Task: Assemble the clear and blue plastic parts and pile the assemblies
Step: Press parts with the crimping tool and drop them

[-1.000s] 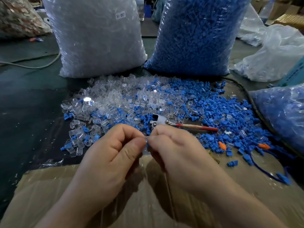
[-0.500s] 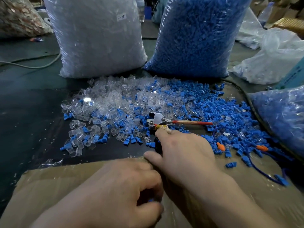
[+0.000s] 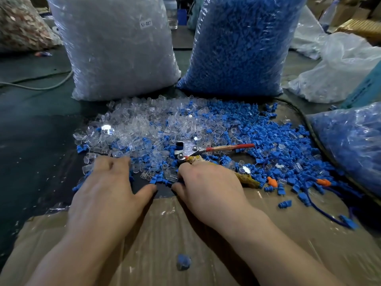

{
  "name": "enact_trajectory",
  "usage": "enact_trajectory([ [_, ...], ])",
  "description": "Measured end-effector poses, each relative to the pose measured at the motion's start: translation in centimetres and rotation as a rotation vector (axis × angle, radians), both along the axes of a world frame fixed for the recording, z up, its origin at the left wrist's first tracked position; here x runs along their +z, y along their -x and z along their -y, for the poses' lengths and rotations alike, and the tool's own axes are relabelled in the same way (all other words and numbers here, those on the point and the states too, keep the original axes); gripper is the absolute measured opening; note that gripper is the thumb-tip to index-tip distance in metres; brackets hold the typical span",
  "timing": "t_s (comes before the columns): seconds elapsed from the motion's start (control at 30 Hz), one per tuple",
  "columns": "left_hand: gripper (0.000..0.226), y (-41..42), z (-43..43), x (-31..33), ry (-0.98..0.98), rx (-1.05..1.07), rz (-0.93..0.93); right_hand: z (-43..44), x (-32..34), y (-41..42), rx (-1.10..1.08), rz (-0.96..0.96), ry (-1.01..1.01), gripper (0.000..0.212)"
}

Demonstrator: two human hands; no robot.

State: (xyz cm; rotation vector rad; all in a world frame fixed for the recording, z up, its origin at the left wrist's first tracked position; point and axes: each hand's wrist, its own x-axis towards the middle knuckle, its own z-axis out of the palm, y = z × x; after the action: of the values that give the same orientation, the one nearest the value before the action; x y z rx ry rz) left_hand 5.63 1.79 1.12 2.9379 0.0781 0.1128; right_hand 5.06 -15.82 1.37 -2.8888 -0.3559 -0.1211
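The left grip (image 3: 107, 188), a bare hand, is lying palm down at the near edge of the clear parts (image 3: 144, 124), thumb spread aside and fingertips touching the loose pieces, not closing on anything that shows. The right grip (image 3: 206, 186) is resting just beside it with its fingers curling down into the mixed pieces, so I cannot tell whether it is gripping anything. The blue parts (image 3: 257, 129) are spreading to the right of the clear ones on the dark tabletop (image 3: 37, 141), the two piles mingling in the middle. A red-handled tool (image 3: 198, 150) is lying across them, just beyond the right fingers. A small blurred blue piece (image 3: 183, 262) is sitting on the taped cardboard (image 3: 288, 223) between the forearms. Behind the piles, a bag of clear parts (image 3: 119, 50) and a bag of blue parts (image 3: 243, 44) are standing side by side.
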Motion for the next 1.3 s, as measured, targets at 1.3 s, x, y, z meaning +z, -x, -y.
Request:
enact_trajectory([
  [1.3, 0.019, 0.4, 1.3, -1.0, 1.205, -0.015, -0.012, 0.6, -0.3, -0.2, -0.003, -0.001, 0.003, 0.023],
])
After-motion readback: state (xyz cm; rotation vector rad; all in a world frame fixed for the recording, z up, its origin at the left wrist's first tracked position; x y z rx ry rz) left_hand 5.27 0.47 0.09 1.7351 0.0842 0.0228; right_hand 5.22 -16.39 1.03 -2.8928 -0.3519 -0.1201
